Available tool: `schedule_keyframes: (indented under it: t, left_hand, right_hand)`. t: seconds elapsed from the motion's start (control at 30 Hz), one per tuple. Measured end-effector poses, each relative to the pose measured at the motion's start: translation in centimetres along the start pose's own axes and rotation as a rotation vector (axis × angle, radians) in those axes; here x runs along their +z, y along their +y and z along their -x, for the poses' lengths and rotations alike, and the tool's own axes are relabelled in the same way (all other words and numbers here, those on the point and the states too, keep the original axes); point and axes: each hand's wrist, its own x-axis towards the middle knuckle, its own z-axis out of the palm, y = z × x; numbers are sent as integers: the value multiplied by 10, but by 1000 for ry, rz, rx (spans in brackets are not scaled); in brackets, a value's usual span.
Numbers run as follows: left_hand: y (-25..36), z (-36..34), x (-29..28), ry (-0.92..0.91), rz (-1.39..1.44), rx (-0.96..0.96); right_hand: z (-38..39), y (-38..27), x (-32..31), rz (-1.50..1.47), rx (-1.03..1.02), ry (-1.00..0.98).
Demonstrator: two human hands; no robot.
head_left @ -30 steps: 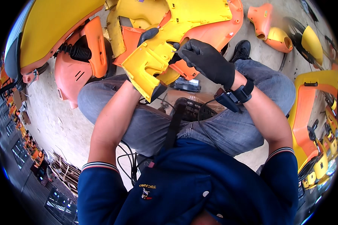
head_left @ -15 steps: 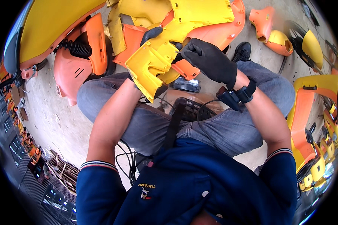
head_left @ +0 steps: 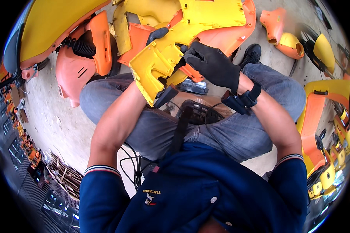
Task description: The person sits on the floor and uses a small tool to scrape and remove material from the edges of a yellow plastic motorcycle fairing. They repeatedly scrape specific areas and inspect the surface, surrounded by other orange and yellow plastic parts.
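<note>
1. Bodywork in yellow [head_left: 54, 31] fills the far left of the floor space, and near it I see a pinkish-orange shell [head_left: 76, 79] with slots, beside a black ribbed sleeve [head_left: 81, 47].
2. The left hand [head_left: 158, 35], in a black glove, grips the yellow panel [head_left: 184, 31] from its left side; the thumb shows at the panel's edge, while most of the hand is hidden behind it.
3. That panel lies in the middle, beyond the seated person's knees, its ribbed inner face up and its near end slanting left. An orange panel [head_left: 227, 35] lies partly beneath its far end.
4. The right hand [head_left: 214, 64], gloved too, has its fingers curled closed just beside the panel's right edge. Whether they pinch something small, I cannot tell.
5. The step in hand looks to me like close finger work at that edge, one hand steadying and the other working. As I judge it, the next move calls for a firm left grip and a precise right fingertip.
6. Farther right lie an orange funnel-shaped piece [head_left: 272, 25] and a yellow-and-orange rounded cover [head_left: 291, 45]; nearer, at the right, stands a yellow-and-orange frame [head_left: 313, 116].
</note>
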Motion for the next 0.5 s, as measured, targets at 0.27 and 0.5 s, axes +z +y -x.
schedule_keyframes:
  t: [0.27, 0.5]
  left_hand:
    - [3, -2, 6, 5, -75, 101]
    - [0, -1, 2, 178, -111, 148]
  right_hand:
    - [-3, 0, -14, 305, -107, -9]
    - [-1, 5, -12, 394, -240, 70]
